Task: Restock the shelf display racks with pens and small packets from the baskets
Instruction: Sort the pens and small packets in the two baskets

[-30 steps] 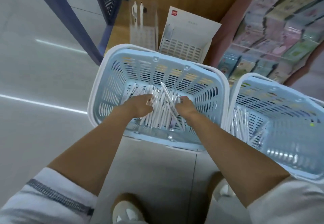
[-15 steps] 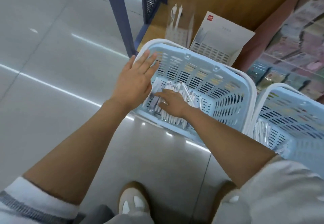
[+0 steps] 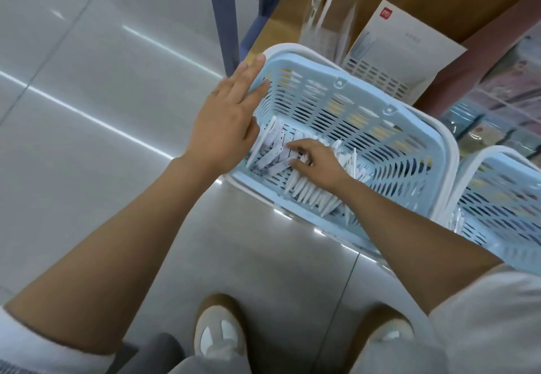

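Left hand point(image 3: 231, 121) is spread flat with straight fingers at the left rim of a pale blue basket point(image 3: 351, 101), holding nothing. Right hand point(image 3: 317, 164) is down inside it, fingers bent on a heap of white pens point(image 3: 310, 195); whether it grips one cannot be told. Just beyond, on a wooden shelf point(image 3: 278, 31), stand a clear rack point(image 3: 325, 28) and a white box point(image 3: 392, 51), and a second basket point(image 3: 497, 198) sits alongside at the right.

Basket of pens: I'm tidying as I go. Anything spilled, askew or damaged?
Nothing spilled or visibly damaged. The pens lie heaped inside the basket; a few by the right hand lie crosswise to the rest.
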Tool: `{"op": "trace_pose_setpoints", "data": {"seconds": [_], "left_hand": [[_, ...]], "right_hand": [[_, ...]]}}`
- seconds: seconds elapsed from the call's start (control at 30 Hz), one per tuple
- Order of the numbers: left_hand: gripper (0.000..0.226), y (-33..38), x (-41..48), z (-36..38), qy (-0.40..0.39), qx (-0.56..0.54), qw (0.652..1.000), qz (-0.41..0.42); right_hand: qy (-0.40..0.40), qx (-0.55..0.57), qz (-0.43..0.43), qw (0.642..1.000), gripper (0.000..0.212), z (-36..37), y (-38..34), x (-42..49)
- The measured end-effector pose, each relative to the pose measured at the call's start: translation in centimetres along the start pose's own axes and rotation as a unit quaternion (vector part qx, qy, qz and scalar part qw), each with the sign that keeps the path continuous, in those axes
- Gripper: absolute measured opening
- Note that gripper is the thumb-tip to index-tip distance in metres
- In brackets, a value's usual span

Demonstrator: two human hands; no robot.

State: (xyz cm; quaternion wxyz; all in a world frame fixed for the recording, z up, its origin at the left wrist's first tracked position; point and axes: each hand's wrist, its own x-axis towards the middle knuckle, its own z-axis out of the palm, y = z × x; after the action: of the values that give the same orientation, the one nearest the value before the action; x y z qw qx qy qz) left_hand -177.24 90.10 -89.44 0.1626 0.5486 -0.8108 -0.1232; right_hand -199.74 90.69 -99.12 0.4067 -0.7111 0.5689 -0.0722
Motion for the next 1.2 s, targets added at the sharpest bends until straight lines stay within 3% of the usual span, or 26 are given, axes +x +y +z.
{"op": "trace_pose_setpoints", "data": {"seconds": [0.07, 0.13, 0.23, 0.33, 0.53, 0.8, 1.03, 1.2], "left_hand": [[0.053, 0.0, 0.1, 0.1, 0.001, 0.002, 1.000, -0.001], [0.052, -0.1, 0.1, 0.2, 0.003, 0.000, 1.000, 0.003], [0.052, 0.0, -0.1, 0.1, 0.003, -0.008, 1.000, 0.003], [0.054, 0.1, 0.0, 0.1, -0.003, -0.009, 1.000, -0.010], [0.058, 0.2, 0.0, 0.1, -0.009, -0.004, 1.000, -0.019], [0.060, 0.2, 0.0, 0.1, -0.003, -0.010, 1.000, -0.020], [0.058, 0.3, -0.1, 0.0, 0.007, -0.014, 1.000, -0.020], [0.058, 0.3, -0.1, 0.2, 0.008, -0.014, 1.000, -0.021]], "right_hand": [[0.048, 0.015, 0.009, 0.999, 0.049, -0.2, -0.3, 0.4], [0.064, 0.008, 0.047, 0.997, 0.073, 0.4, -1.2, 1.5], [0.019, -0.115, 0.100, 0.988, 0.107, 2.0, -1.9, 2.4], [-0.001, -0.218, 0.095, 0.971, 0.117, 2.3, -2.0, 2.7], [0.008, -0.216, 0.077, 0.973, 0.091, 2.2, -2.3, 3.5], [0.000, -0.181, 0.044, 0.982, 0.103, 3.3, -3.6, 3.7], [-0.052, -0.121, 0.019, 0.991, 0.080, 3.1, -3.3, 3.5], [-0.047, 0.011, 0.058, 0.997, 0.051, 2.6, -3.0, 4.0]]}}
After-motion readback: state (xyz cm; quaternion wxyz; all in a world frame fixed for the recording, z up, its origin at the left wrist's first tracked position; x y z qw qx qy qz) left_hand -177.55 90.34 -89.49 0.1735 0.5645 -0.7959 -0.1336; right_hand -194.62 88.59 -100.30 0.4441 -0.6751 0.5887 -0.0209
